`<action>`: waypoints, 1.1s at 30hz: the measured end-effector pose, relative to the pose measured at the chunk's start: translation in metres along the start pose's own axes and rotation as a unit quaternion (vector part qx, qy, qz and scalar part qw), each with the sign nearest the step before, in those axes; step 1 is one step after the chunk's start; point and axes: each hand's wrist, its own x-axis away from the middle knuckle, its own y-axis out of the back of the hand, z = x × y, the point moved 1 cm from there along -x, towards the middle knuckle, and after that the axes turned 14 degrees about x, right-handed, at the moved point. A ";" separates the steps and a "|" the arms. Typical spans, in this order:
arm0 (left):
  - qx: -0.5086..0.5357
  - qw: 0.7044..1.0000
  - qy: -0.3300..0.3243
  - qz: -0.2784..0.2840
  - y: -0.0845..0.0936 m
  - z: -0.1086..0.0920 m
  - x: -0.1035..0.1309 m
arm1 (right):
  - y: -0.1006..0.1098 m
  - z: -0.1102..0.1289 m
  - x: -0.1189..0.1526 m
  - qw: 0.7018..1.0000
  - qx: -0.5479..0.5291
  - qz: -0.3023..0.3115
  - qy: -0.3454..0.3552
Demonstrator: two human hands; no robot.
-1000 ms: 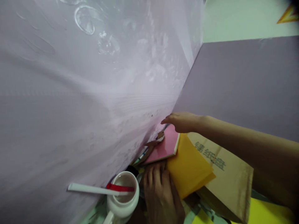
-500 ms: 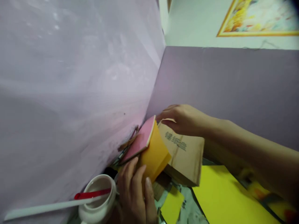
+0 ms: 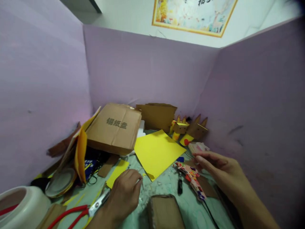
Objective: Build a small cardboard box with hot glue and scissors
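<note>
My left hand (image 3: 126, 194) hovers low over the table, fingers curled together; whatever may be in them is hidden. Beside it lie scissors (image 3: 79, 211) with red handles and a small yellow paper piece (image 3: 117, 173). Over on the right, my right hand (image 3: 221, 173) reaches in with thumb and forefinger extended, nothing visible between them. Just left of that hand rests a hot glue gun (image 3: 192, 178) with a colourful pattern and a black cord. A cardboard block (image 3: 166, 211) stands at the front, between both hands.
A large yellow sheet (image 3: 159, 154) lies mid-table. Behind it stand a cardboard box (image 3: 114, 127), a brown cardboard piece (image 3: 157, 116) and horned cardboard figures (image 3: 194, 130). A white pot (image 3: 33, 203) and yellow envelope (image 3: 81, 152) are at left. Purple panels (image 3: 147, 66) enclose the table.
The view has swung right. My right hand has left the cardboard box in the corner, and my left hand has moved away from the yellow envelope; both are now over the table.
</note>
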 end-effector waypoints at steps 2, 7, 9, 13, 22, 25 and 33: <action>-0.026 0.989 0.062 0.134 -0.021 -0.002 -0.018 | -0.002 -0.015 0.013 0.994 -0.084 0.012 -0.065; -0.054 0.962 0.115 0.240 -0.058 0.004 -0.052 | -0.010 -0.026 0.026 0.981 -0.161 0.076 -0.078; -0.050 0.961 0.128 0.240 -0.062 0.008 -0.056 | -0.013 -0.025 0.036 0.979 -0.137 0.152 -0.028; -0.033 0.973 0.156 0.166 -0.053 0.015 -0.051 | -0.031 -0.020 0.066 0.939 -0.022 0.320 0.125; 0.013 0.979 0.178 0.096 -0.063 0.019 -0.029 | -0.064 -0.029 0.086 0.916 -0.025 0.361 0.172; 0.022 0.977 0.193 0.093 -0.070 0.020 -0.026 | -0.064 -0.040 0.088 0.915 -0.035 0.361 0.176; 0.074 0.966 0.247 -0.007 -0.072 0.020 -0.027 | -0.076 -0.046 0.090 0.901 -0.057 0.383 0.197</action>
